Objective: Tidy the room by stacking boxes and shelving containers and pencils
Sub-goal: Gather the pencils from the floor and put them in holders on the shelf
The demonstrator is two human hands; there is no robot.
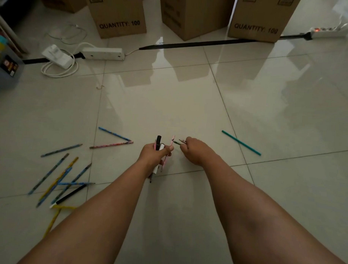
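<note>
Pencils (62, 180) loose on floor, more gripped in left hand (155, 153), right hand (192, 151)

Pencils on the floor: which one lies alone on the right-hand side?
The teal pencil, lying by itself on the tiles beyond the right hand; every other loose pencil lies left of the left hand.

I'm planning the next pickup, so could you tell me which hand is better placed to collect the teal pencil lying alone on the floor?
Probably the right hand: the teal pencil lies on its side, while the left hand already grips a bundle of pencils.
</note>
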